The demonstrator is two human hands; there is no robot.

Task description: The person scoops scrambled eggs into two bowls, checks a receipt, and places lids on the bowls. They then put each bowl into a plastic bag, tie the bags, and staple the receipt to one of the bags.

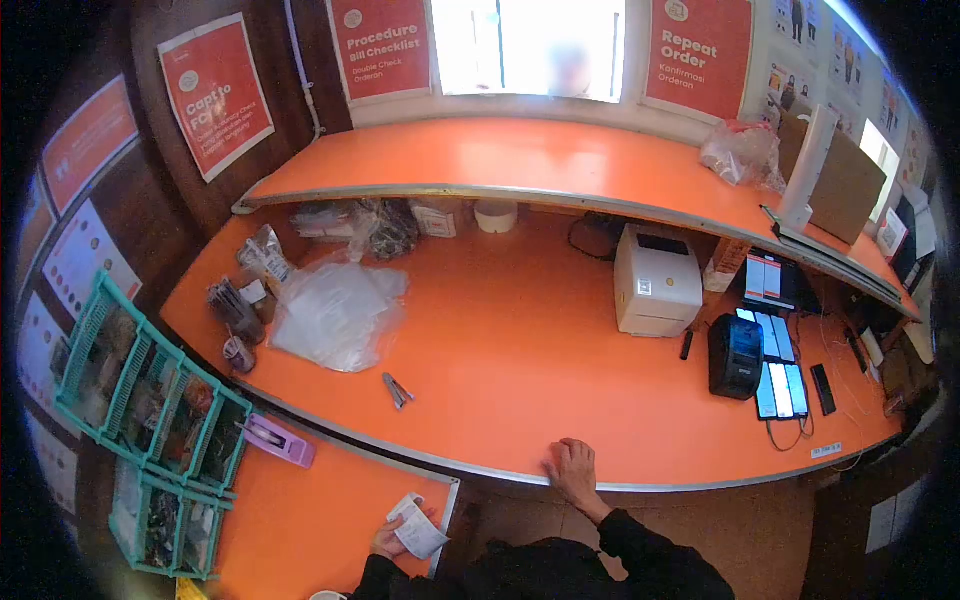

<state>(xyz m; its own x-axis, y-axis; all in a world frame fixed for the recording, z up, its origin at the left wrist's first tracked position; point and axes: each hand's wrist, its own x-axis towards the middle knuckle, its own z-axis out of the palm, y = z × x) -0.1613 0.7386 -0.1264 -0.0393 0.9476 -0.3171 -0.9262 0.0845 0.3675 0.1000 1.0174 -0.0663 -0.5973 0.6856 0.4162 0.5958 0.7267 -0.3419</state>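
Note:
My left hand [387, 541] holds a white printed paper receipt [420, 532] above the front corner of the lower orange table [280, 520]. My right hand [574, 469] rests at the front edge of the orange counter [500, 400], palm down, fingers loosely bent and slightly apart, with nothing seen in it. To its left on the counter lies a stapler [398, 390]. Behind that, a stack of clear plastic bags [335, 315] is spread out.
Teal baskets [150, 400] and a purple tape dispenser [278, 441] are on the left. A white label printer [657, 285], a black receipt printer [735, 357] and several lit phones [780, 388] stand right. A raised orange shelf [500, 160] runs along the back.

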